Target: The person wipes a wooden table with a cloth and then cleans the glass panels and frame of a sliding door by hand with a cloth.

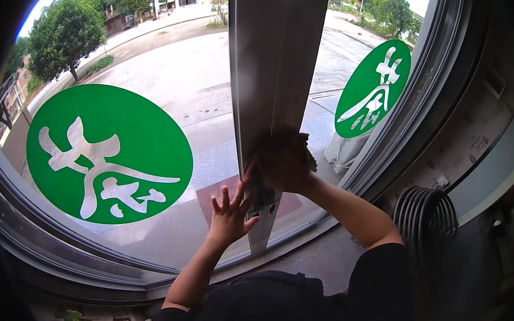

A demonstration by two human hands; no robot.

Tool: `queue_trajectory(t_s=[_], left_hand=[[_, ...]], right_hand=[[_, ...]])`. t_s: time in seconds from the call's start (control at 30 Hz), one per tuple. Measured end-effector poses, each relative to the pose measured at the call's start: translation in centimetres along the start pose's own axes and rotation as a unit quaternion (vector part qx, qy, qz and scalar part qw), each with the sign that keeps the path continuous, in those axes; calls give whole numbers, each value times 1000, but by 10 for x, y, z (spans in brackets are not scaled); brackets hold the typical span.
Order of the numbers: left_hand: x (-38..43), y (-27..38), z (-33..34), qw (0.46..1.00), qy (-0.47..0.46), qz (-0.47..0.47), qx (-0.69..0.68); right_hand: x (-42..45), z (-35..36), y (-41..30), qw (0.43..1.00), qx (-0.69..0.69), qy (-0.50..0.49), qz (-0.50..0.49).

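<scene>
My right hand (283, 169) presses a dark, crumpled cloth (310, 153) against the grey metal door frame (274, 72) where the two glass doors meet. Shadow hides most of its fingers. Lower and to the left, my left hand (230, 217) has its fingers spread, at the left edge of this frame. It holds nothing, and whether its palm touches the glass I cannot tell. Just right of it, a dark lock fitting (268, 204) on the frame is partly visible. A large green round sticker (152, 131) with a white character is on the left glass.
A matching green sticker (354, 111) is on the right glass. Stacked stools with curved dark metal tubes (425, 212) stand at the right. Through the glass show a reddish mat (209, 197), a whitish bag (340, 155) and paved ground. Green leaves (74, 318) appear at the lower left.
</scene>
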State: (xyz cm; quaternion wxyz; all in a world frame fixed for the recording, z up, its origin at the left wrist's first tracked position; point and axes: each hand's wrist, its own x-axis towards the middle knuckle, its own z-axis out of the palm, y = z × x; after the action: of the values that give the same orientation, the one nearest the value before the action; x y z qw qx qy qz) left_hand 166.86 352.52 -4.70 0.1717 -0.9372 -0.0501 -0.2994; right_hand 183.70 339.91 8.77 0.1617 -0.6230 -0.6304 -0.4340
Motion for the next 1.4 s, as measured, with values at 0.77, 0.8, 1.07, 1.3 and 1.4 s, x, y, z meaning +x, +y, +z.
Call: queue_trajectory(t_s=[0.77, 0.8, 1.07, 1.3, 1.4], left_hand=[[-7, -1, 4, 999, 6, -10, -36], [-7, -2, 4, 999, 4, -6, -34], [-5, -3, 4, 998, -5, -15, -53], [-1, -1, -26, 983, -8, -34, -180], [-4, -8, -35, 983, 24, -34, -177]], right_hand=[[144, -60, 81, 933, -56, 342, 91], [127, -49, 65, 930, -55, 350, 96], [-37, 42, -41, 952, 49, 181, 243], [-117, 67, -97, 966, 104, 72, 225], [-102, 80, -107, 975, 146, 93, 140]])
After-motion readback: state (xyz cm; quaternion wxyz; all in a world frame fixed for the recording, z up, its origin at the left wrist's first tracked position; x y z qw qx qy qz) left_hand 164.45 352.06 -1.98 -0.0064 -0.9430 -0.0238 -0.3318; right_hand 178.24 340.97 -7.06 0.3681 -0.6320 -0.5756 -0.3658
